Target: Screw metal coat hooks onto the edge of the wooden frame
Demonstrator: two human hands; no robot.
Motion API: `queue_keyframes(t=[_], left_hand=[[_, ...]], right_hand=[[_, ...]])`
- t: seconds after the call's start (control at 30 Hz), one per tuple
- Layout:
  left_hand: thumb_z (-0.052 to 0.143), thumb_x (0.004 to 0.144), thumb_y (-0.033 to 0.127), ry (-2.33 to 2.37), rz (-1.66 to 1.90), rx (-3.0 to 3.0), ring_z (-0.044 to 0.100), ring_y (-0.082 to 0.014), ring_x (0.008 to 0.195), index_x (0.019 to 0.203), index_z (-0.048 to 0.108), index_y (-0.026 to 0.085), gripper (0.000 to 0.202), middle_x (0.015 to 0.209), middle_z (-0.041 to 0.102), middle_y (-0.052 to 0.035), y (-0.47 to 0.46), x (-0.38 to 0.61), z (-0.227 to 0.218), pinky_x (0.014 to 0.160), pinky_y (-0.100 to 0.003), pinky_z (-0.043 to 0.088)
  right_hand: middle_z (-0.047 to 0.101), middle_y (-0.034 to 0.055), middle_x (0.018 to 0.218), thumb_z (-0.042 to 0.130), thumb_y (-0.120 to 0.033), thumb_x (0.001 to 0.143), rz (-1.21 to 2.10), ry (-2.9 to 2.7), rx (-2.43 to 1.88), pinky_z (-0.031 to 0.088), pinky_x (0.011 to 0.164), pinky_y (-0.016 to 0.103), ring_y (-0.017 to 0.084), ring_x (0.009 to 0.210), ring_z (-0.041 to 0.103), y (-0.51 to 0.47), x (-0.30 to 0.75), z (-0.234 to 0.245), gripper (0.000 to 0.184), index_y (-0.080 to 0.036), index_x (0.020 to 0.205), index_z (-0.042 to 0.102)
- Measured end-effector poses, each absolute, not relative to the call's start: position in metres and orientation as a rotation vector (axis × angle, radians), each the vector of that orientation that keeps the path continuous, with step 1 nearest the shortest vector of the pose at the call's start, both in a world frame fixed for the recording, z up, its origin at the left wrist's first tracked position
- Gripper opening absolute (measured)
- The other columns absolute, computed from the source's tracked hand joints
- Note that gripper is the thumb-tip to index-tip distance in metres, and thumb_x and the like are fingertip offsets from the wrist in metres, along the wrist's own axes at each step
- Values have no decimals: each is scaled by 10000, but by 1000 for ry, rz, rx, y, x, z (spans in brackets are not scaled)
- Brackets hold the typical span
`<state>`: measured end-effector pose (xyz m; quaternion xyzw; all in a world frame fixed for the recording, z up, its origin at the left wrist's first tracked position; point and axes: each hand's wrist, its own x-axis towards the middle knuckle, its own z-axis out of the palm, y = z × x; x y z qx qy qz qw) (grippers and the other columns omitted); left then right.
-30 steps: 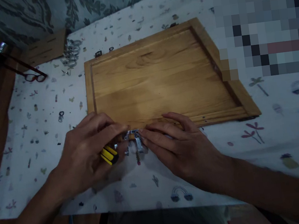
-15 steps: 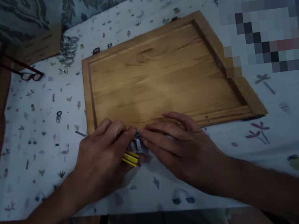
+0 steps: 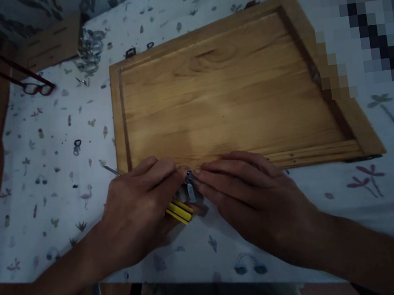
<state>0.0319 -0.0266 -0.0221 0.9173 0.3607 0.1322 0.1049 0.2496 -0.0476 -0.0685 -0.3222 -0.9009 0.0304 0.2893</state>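
A small shiny metal fitting [image 3: 191, 192], which looks like part of a cabinet hinge, is pinched between both hands at the near edge of the wooden panel door [image 3: 213, 102]. My left hand [image 3: 143, 206] is closed; its thumb and index finger press the fitting from the left. Tucked in the same hand is a screwdriver [image 3: 180, 211], its yellow and black handle showing under the fingers and its thin shaft poking out to the left. From the right, my right hand [image 3: 252, 188] grips the fitting with its fingertips. Fingers hide much of the fitting.
The door lies flat on a patterned white tablecloth [image 3: 56, 198]. Metal hinges [image 3: 90, 50] are heaped at the back left beside a piece of cardboard [image 3: 51, 43]. Red-framed glasses [image 3: 37, 88] rest near the left edge. Small dark fittings [image 3: 131, 52] lie behind the door.
The view has shifted slightly, so the door and hands appear a little further right. The right hand's raised index finger has come down beside the others. Both hands keep their hold.
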Motion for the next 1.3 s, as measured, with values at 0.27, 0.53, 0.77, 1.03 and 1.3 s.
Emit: queue_keyframes(t=[0.27, 0.53, 0.77, 1.03, 1.3], left_hand=[[603, 915, 343, 1077, 374, 2695, 625, -202, 845, 1056, 605, 134, 253, 970, 678, -74, -28, 32, -23, 671, -336, 541], [592, 917, 322, 1083, 376, 2683, 636, -199, 821, 1029, 613, 127, 226, 901, 662, -63, -28, 32, -22, 647, -324, 537], [574, 922, 280, 1075, 333, 2689, 631, -193, 826, 1033, 593, 147, 174, 937, 660, -65, -27, 31, -23, 637, -308, 536], [589, 915, 287, 1066, 324, 2679, 635, -206, 866, 1073, 581, 150, 210, 977, 662, -72, -28, 28, -23, 671, -316, 538], [606, 897, 254, 1068, 298, 2682, 622, -196, 862, 1089, 576, 151, 220, 992, 654, -66, -28, 27, -23, 685, -309, 533]], right_hand=[[730, 58, 1127, 462, -79, 959, 132, -2376, -833, 448, 1000, 425, 219, 1092, 618, -47, 252, -71, 255, -94, 1098, 675], [747, 12, 1084, 380, -126, 1012, 8, -2417, -845, 472, 966, 439, 200, 1046, 652, -45, 250, -65, 326, -144, 1030, 705], [749, -42, 1089, 355, -141, 1027, -5, -2440, -910, 439, 1074, 436, 176, 1041, 676, -47, 249, -63, 384, -225, 984, 727], [745, -34, 1091, 338, -154, 1029, -33, -2450, -903, 514, 999, 456, 195, 1018, 688, -47, 247, -61, 396, -218, 987, 726], [750, -3, 1083, 363, -168, 1036, -70, -2420, -885, 504, 967, 461, 186, 1021, 670, -46, 246, -59, 338, -176, 1000, 700]])
